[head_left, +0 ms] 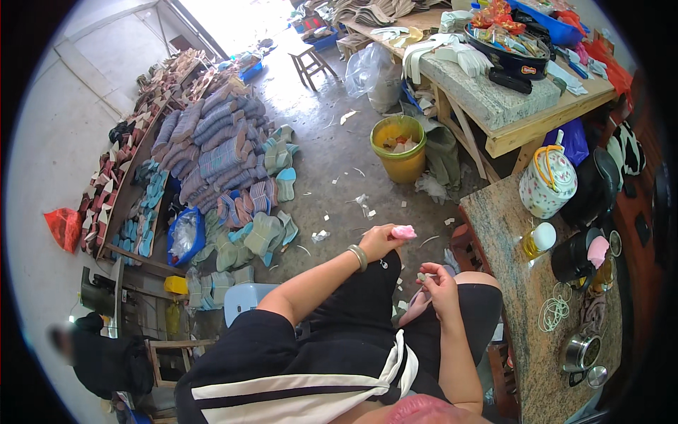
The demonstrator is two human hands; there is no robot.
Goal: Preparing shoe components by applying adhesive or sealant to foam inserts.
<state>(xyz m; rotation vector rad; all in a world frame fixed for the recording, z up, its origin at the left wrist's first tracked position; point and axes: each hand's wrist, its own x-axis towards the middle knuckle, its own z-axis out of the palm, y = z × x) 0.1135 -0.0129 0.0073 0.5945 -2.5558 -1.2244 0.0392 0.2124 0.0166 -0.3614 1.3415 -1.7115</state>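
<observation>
My left hand [379,244], with a bracelet at its wrist, is out over my knee. Its fingers are closed on a small pink and white soft piece [404,232], whose exact kind I cannot make out. Lower and to the right, my right hand [442,288] pinches a small pale piece [423,277] between thumb and fingertips. Beneath that hand a pale pink flat piece [417,308] lies at my lap, partly hidden by my leg. The two hands are apart.
A stone-topped table [494,233] at my right bears a flowered teapot [548,182], a jar [539,240] and white cord [554,309]. Ahead stands a yellow bucket [399,152]. Stacked insoles [219,141] and a blue stool [246,298] are leftward; a person [106,357] sits far left.
</observation>
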